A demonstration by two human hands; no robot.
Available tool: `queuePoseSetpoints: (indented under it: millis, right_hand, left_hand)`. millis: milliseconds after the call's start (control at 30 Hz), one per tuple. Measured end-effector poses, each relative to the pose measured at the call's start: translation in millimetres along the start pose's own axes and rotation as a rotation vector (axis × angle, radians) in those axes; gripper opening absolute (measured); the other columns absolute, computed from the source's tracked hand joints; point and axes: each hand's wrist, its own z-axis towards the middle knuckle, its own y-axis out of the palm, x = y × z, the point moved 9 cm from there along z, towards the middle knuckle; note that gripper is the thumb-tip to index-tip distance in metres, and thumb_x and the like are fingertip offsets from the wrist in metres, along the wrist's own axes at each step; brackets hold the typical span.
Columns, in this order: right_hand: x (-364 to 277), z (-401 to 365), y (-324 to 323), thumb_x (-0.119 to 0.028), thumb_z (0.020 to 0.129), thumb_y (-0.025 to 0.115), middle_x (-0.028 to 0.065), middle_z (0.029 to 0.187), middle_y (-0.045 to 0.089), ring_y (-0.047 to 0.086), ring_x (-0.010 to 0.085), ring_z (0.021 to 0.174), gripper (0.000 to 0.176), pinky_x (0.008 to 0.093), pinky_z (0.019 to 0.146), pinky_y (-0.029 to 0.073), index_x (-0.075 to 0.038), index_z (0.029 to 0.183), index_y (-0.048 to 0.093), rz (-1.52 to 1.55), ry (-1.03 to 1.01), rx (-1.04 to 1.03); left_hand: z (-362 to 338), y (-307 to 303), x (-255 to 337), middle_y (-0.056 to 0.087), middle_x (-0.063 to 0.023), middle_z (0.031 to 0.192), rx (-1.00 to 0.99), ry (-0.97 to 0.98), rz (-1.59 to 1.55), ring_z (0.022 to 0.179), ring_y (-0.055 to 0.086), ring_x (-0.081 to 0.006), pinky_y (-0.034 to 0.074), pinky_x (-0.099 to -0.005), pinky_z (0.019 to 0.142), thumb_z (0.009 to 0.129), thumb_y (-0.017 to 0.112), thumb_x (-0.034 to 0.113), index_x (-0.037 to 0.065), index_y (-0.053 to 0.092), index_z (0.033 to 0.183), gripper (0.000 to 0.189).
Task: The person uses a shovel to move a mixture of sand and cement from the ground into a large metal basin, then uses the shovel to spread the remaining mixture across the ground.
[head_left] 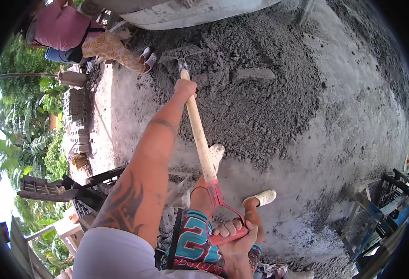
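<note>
A shovel (198, 128) was held lengthwise in front of the body, with its blade (188, 50) brought to the far left part of a grey heap (278, 111). Whether the blade was sunk in or merely rested on the heap could not be told. The wooden pole was clamped in the grip of the left hand (186, 88), close behind the blade, probably so that the weight at that end could be borne and steered. The red handle (220, 239) was wrapped by the fingers of the right hand (243, 239), whose grip was fully clamped, presumably so that push and twist could be given from the rear. One white shoe (217, 156) was planted at the near edge of the heap and the other (267, 197) was set apart to the right, a stance seemingly chosen for balance. A pale drum (199, 15) was placed just beyond the heap, perhaps for short reach. A co-worker (62, 28) was seen to the left of it, with feet placed near the blade.
</note>
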Motion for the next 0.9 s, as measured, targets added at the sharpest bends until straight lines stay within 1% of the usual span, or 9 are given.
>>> queuePoseSetpoints:
  millis: [167, 200, 300, 433, 500, 567, 700, 800, 900]
  right_hand:
    - [-59, -56, -41, -0.04, 0.085, 0.044, 0.0043, 0.06, 0.048, 0.052, 0.0252, 0.061, 0.033, 0.048, 0.07, 0.046, -0.011, 0.07, 0.051, -0.025, 0.011, 0.103]
    - [-73, -65, -51, -0.04, 0.085, 0.044, 0.0043, 0.06, 0.048, 0.052, 0.0252, 0.061, 0.033, 0.048, 0.07, 0.046, -0.011, 0.07, 0.051, -0.003, -0.001, 0.086]
    - [-116, -80, -111, -0.042, 0.084, 0.046, 0.0025, 0.057, 0.045, 0.046, 0.0235, 0.054, 0.035, 0.0459, 0.065, 0.046, -0.012, 0.068, 0.052, -0.03, -0.016, 0.177]
    - [-195, -99, -225, -0.045, 0.085, 0.046, 0.0036, 0.056, 0.046, 0.046, 0.0238, 0.048, 0.037, 0.0439, 0.051, 0.044, -0.012, 0.071, 0.051, -0.012, -0.087, 0.347]
    - [-243, -118, -277, -0.047, 0.085, 0.046, 0.0032, 0.054, 0.045, 0.047, 0.0236, 0.046, 0.038, 0.0434, 0.049, 0.043, -0.012, 0.07, 0.051, -0.012, -0.084, 0.412]
    - [-294, -157, -307, -0.048, 0.085, 0.046, 0.0029, 0.051, 0.043, 0.047, 0.024, 0.044, 0.04, 0.0433, 0.045, 0.042, -0.012, 0.069, 0.051, -0.071, -0.169, 0.437]
    - [-397, -249, -349, -0.058, 0.086, 0.041, 0.0024, 0.048, 0.044, 0.046, 0.0229, 0.04, 0.052, 0.0405, 0.041, 0.043, -0.014, 0.059, 0.049, -0.235, -0.328, 0.686]
    - [-454, -274, -322, -0.06, 0.086, 0.037, 0.0031, 0.045, 0.044, 0.045, 0.0232, 0.038, 0.056, 0.0403, 0.04, 0.043, -0.014, 0.054, 0.046, -0.263, -0.399, 0.613]
    - [-501, -275, -282, -0.061, 0.086, 0.035, 0.0038, 0.045, 0.044, 0.045, 0.023, 0.038, 0.06, 0.0386, 0.039, 0.041, -0.013, 0.052, 0.045, -0.289, -0.507, 0.769]
  left_hand:
    - [-74, 20, -14, 0.067, -0.02, 0.082, 0.069, -0.006, 0.044, 0.059, 0.069, -0.028, 0.056, -0.0383, 0.05, 0.081, 0.061, 0.009, -0.015, 0.061, 0.105, 0.034]
    - [-72, 28, -29, 0.062, -0.013, 0.07, 0.094, 0.014, 0.019, 0.053, 0.064, -0.0251, 0.055, -0.0399, 0.048, 0.08, 0.062, 0.009, -0.008, 0.06, 0.084, 0.018]
    - [-108, 56, -53, 0.06, -0.0126, 0.069, 0.131, 0.06, 0.038, 0.051, 0.063, -0.0243, 0.053, -0.0373, 0.045, 0.081, 0.061, 0.008, -0.008, 0.058, 0.087, 0.018]
    - [-215, 119, -49, 0.063, -0.0233, 0.092, 0.136, 0.15, 0.106, 0.055, 0.066, -0.029, 0.057, -0.0392, 0.051, 0.079, 0.061, 0.009, -0.012, 0.039, 0.118, 0.049]
    - [-261, 160, -52, 0.061, -0.0257, 0.093, 0.142, 0.181, 0.108, 0.056, 0.066, -0.0285, 0.057, -0.039, 0.051, 0.08, 0.061, 0.009, -0.011, 0.037, 0.117, 0.048]
    - [-325, 205, -41, 0.062, -0.0268, 0.091, -0.031, 0.264, -0.036, 0.055, 0.067, -0.0295, 0.057, -0.0395, 0.051, 0.082, 0.061, 0.01, -0.011, 0.032, 0.121, 0.053]
    - [-441, 281, -12, 0.06, -0.0202, 0.085, -0.297, 0.221, -0.216, 0.057, 0.067, -0.0237, 0.055, -0.0348, 0.05, 0.088, 0.064, 0.008, -0.011, 0.03, 0.118, 0.05]
    - [-481, 329, 19, 0.063, -0.0171, 0.087, -0.527, 0.166, -0.328, 0.066, 0.068, -0.02, 0.056, -0.0308, 0.059, 0.09, 0.064, 0.011, -0.011, 0.022, 0.123, 0.058]
    - [-459, 359, 64, 0.062, -0.0162, 0.087, -0.587, 0.196, -0.427, 0.066, 0.067, -0.0187, 0.056, -0.0312, 0.06, 0.09, 0.062, 0.007, -0.009, 0.022, 0.124, 0.054]
